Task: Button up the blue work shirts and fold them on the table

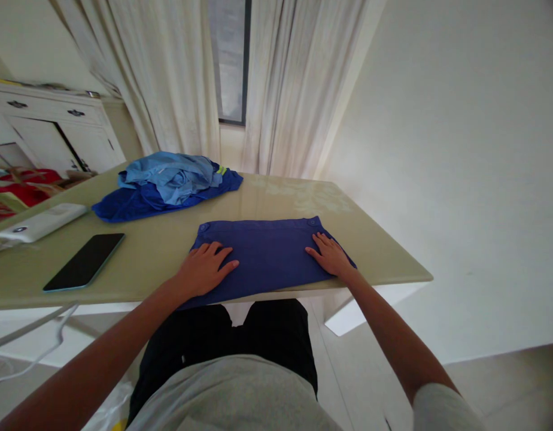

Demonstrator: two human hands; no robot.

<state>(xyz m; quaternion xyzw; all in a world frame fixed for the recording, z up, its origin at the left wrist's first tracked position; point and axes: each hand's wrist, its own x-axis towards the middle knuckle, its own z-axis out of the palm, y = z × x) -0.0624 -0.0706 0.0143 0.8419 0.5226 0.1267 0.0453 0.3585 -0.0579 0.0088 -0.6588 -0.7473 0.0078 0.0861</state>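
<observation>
A big pale wall [460, 149] stands on the right side. Next comes the long table [384, 251], which has a shiny, greenish-tan top. Behind it hang tall cream curtains [169, 72], with a thin strip of window [231, 60] showing between them. A white cabinet [52, 126] with dark handles is at the far left. On the table, right in front of the person, lies a dark blue piece of clothing [270, 257]. It is flat and wide, and its near side comes to the front edge of the table. Farther back and to the left is a messy pile of clothes [169, 182], light blue on top and bright blue under it. The left hand [205, 268] is open, with its palm down on the left part of the dark blue clothing. The right hand [331, 254] is open too, lying with its fingers spread on the right part. To the left of the left hand, well apart from it, is a black phone [84, 262]. Near the phone is a white gadget [43, 221]. The smallest things are two round buttons [312, 222], one near each far corner of the dark blue clothing.
</observation>
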